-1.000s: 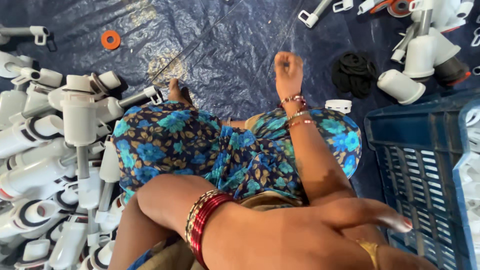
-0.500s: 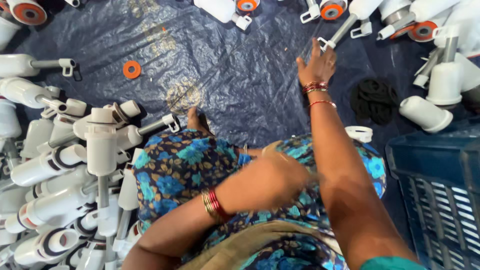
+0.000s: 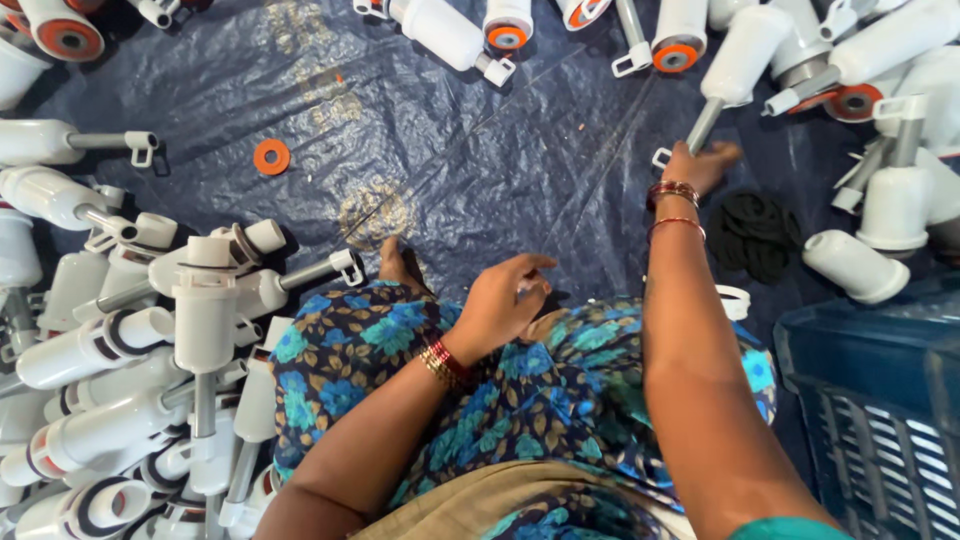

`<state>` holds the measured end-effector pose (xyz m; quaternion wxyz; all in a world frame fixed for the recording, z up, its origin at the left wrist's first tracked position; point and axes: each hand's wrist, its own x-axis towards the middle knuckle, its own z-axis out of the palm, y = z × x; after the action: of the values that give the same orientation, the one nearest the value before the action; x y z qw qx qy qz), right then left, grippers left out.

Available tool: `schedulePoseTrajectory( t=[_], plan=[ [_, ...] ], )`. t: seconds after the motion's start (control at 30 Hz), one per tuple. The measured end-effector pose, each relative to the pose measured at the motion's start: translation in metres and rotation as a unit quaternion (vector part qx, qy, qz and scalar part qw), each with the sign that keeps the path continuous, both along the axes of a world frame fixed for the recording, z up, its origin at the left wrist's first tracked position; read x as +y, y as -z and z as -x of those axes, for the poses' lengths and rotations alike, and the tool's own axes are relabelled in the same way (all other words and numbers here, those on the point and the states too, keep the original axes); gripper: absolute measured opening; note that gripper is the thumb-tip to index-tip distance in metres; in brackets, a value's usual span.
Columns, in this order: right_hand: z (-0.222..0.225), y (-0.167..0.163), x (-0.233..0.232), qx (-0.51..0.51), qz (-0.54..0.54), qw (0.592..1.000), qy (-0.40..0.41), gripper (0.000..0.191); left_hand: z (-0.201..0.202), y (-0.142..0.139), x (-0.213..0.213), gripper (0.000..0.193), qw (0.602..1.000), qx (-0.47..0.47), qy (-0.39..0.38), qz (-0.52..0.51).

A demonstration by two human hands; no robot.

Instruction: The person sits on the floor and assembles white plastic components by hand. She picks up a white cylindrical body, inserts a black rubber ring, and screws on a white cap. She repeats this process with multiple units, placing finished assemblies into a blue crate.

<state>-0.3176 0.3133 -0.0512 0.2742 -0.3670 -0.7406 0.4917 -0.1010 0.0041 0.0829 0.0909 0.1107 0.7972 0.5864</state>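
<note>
My right hand stretches forward over the dark blue tarp and closes on the metal rod of a white cylinder part, close to its white end clip. Bangles circle that wrist. My left hand hovers above my flower-patterned lap, fingers loosely curled and apart, with nothing that I can make out in it. A bare foot pokes out in front of the lap.
A heap of white rod-and-cylinder parts fills the left side, and more with orange ends lie along the top. A loose orange ring, a pile of black rubber rings, a white cap and a blue crate are nearby.
My right hand has reached further forward and to the right onto the rod of a white part. My left hand has dropped lower over my lap, and the view has tilted forward.
</note>
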Motion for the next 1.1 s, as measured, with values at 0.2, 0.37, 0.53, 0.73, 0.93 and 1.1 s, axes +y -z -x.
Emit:
schedulePoseTrajectory(
  t=[0.2, 0.37, 0.53, 0.73, 0.93, 1.1],
  plan=[
    [-0.025, -0.04, -0.001, 0.033, 0.404, 0.897, -0.178, 0.028, 0.01, 0.018, -0.003, 0.031, 0.997, 0.029, -0.068, 0.025],
    [-0.061, -0.072, -0.004, 0.084, 0.345, 0.868, -0.346, 0.037, 0.019, 0.015, -0.015, 0.046, 0.986, 0.012, -0.148, -0.082],
    [-0.134, -0.096, -0.007, 0.066, 0.187, 0.853, -0.483, 0.043, 0.014, -0.01, -0.032, 0.094, 0.946, 0.013, -0.158, -0.282],
    [-0.169, -0.108, -0.024, -0.051, 0.039, 0.8, -0.596, 0.037, 0.003, -0.026, -0.037, 0.099, 0.975, 0.039, -0.086, -0.201],
    [-0.152, -0.096, -0.018, -0.024, 0.009, 0.798, -0.602, 0.034, 0.002, -0.016, -0.032, 0.086, 0.987, 0.127, -0.081, -0.062],
    [-0.149, -0.092, -0.009, -0.055, 0.222, 0.818, -0.529, 0.022, 0.006, -0.011, -0.028, 0.076, 0.991, 0.07, -0.065, -0.09]
  ],
)
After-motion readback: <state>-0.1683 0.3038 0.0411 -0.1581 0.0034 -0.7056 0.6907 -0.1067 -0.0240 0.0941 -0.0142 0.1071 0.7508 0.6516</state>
